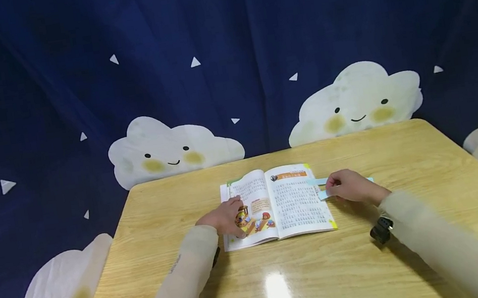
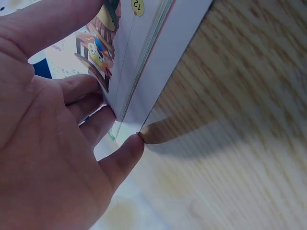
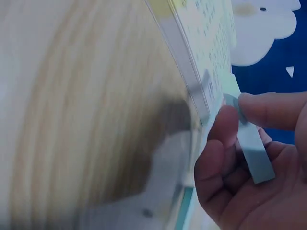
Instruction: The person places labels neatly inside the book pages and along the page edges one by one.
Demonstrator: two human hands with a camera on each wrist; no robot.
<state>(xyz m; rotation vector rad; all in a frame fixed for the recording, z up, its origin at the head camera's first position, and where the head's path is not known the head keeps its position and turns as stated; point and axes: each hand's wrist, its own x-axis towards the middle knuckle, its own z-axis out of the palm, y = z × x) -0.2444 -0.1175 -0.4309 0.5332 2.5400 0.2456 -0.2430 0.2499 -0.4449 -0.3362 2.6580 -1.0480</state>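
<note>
An open book (image 1: 299, 206) lies on the table, with printed text on the right page and a coloured picture on the left page. My left hand (image 1: 227, 218) rests on the left page with its fingers spread; in the left wrist view the little finger (image 2: 125, 155) touches the book's outer edge. Beside the right page, my right hand (image 1: 352, 186) pinches a light blue paper strip (image 3: 254, 148) between thumb and index finger. That strip's far end overlaps the right page. Another light blue strip (image 1: 322, 195) lies partly under the same hand.
The wooden table (image 1: 256, 274) extends around the book. Behind it hangs a dark blue curtain (image 1: 246, 66) with white clouds and small triangles. A black wrist device (image 1: 382, 229) sits on the right sleeve.
</note>
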